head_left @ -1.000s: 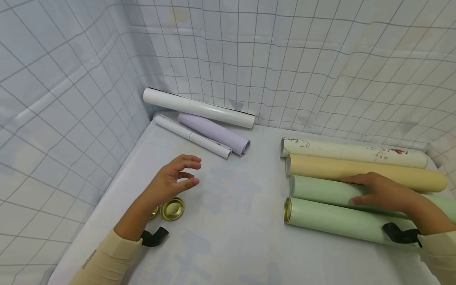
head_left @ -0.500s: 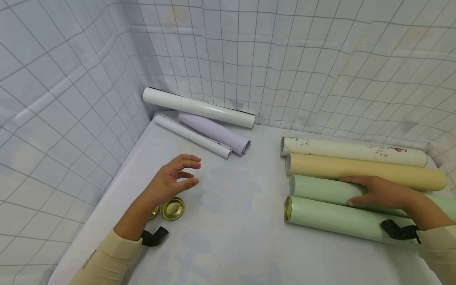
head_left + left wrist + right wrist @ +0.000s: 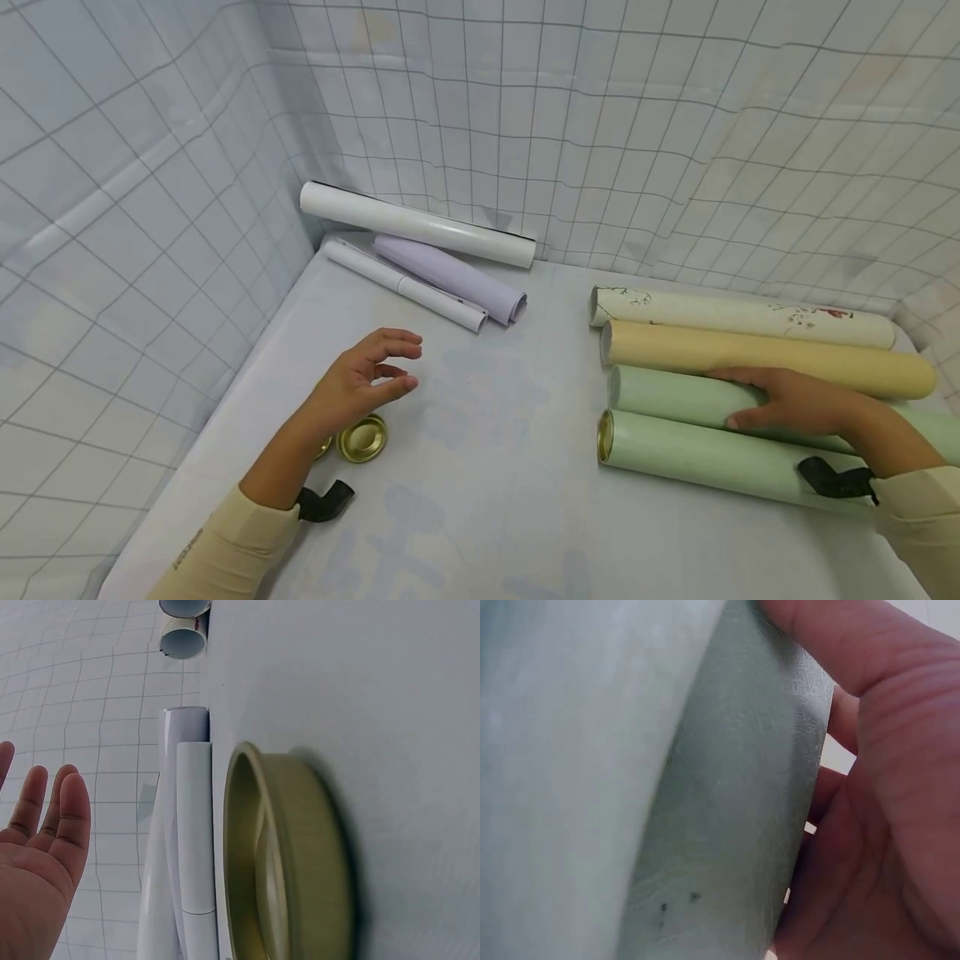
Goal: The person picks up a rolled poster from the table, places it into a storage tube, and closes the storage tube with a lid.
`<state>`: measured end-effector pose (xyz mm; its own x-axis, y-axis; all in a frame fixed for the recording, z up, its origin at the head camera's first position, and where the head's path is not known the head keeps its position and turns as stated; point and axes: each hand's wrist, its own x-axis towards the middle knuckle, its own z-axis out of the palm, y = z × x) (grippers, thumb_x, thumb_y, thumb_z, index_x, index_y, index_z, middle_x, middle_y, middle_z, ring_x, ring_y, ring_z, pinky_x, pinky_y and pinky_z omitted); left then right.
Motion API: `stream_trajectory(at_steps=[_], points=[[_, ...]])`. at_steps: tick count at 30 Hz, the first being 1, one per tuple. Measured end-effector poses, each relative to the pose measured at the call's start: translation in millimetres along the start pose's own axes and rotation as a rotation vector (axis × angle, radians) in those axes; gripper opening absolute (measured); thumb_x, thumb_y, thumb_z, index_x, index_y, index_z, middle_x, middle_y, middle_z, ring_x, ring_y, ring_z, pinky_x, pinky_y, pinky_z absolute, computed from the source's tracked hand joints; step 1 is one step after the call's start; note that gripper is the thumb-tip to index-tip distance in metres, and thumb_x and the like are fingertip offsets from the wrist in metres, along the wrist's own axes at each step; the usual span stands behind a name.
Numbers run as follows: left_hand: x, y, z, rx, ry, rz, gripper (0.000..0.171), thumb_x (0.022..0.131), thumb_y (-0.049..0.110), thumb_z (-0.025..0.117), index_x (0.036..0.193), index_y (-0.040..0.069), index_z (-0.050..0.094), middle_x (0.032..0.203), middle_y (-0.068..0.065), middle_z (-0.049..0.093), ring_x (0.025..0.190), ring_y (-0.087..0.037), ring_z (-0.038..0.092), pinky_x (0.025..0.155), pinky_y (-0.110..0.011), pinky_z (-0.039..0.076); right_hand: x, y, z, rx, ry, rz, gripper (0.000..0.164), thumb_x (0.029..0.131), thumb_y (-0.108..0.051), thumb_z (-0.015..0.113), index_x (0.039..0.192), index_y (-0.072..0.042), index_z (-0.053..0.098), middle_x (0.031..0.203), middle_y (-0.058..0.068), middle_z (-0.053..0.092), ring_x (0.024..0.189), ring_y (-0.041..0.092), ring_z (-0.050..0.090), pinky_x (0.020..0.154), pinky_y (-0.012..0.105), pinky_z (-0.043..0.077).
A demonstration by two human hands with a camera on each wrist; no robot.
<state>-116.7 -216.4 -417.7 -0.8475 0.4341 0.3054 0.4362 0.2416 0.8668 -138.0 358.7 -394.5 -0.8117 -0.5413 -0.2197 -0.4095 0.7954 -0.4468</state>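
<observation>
My right hand point(image 3: 810, 404) grips the farther of two pale green cardboard tubes point(image 3: 667, 393), thumb on the near side and fingers over the far side. Close against it in front lies the other green tube point(image 3: 697, 447), whose left end has a gold metal rim. In the right wrist view the thumb point(image 3: 900, 656) and fingers flank the held tube point(image 3: 727, 787). At the left, my left hand point(image 3: 363, 367) hovers with loosely bent fingers, holding nothing. Below it on the table lies a round gold metal lid point(image 3: 362, 438), large in the left wrist view; a second lid point(image 3: 324, 448) is partly hidden by the wrist.
Behind the green tubes lie a yellow tube point(image 3: 675, 343) and a cream tube point(image 3: 720, 313) with a branch print. At the back left are a glossy white roll point(image 3: 420, 223), a lilac roll point(image 3: 450, 277) and a thin white roll point(image 3: 405, 286). Grid-patterned sheeting point(image 3: 480, 108) walls the table.
</observation>
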Motion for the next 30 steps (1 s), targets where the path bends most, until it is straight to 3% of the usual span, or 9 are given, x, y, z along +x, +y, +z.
stream_trajectory(at_steps=[12, 17, 22, 30], points=[[-2.5, 0.1, -5.5, 0.035, 0.015, -0.012, 0.031, 0.09, -0.004, 0.071, 0.119, 0.003, 0.063, 0.131, -0.008, 0.054, 0.115, -0.027, 0.057, 0.089, -0.028, 0.054, -1, -1, 1, -0.057, 0.105, -0.024, 0.067, 0.082, -0.044, 0.08, 0.141, -0.022, 0.056, 0.128, -0.004, 0.062, 0.108, 0.006, 0.055, 0.086, 0.018, 0.044], [-3.1, 0.1, -9.0, 0.032, 0.022, -0.013, 0.032, 0.089, -0.004, 0.071, 0.119, 0.003, 0.063, 0.131, -0.008, 0.054, 0.115, -0.021, 0.057, 0.089, -0.028, 0.054, 0, -6, -2, -0.065, 0.124, -0.008, 0.07, 0.081, -0.047, 0.08, 0.141, -0.02, 0.057, 0.132, 0.0, 0.062, 0.114, 0.015, 0.057, 0.088, 0.015, 0.042], [-2.1, 0.1, -12.4, 0.04, 0.016, -0.015, 0.032, 0.09, -0.003, 0.071, 0.12, 0.003, 0.063, 0.131, -0.008, 0.054, 0.115, -0.018, 0.057, 0.09, -0.027, 0.054, 1, -12, -6, -0.067, 0.136, 0.0, 0.079, 0.077, -0.048, 0.082, 0.142, -0.014, 0.054, 0.134, 0.009, 0.06, 0.122, 0.029, 0.053, 0.09, 0.022, 0.045], [-0.2, -3.5, -21.1, 0.025, 0.018, -0.057, 0.03, 0.091, -0.003, 0.07, 0.12, 0.0, 0.064, 0.131, -0.016, 0.054, 0.114, -0.025, 0.058, 0.09, -0.026, 0.053, -1, -22, -11, -0.174, 0.205, -0.033, 0.079, 0.074, -0.045, 0.086, 0.138, -0.011, 0.057, 0.115, 0.002, 0.062, 0.096, 0.014, 0.058, 0.076, 0.036, 0.052]])
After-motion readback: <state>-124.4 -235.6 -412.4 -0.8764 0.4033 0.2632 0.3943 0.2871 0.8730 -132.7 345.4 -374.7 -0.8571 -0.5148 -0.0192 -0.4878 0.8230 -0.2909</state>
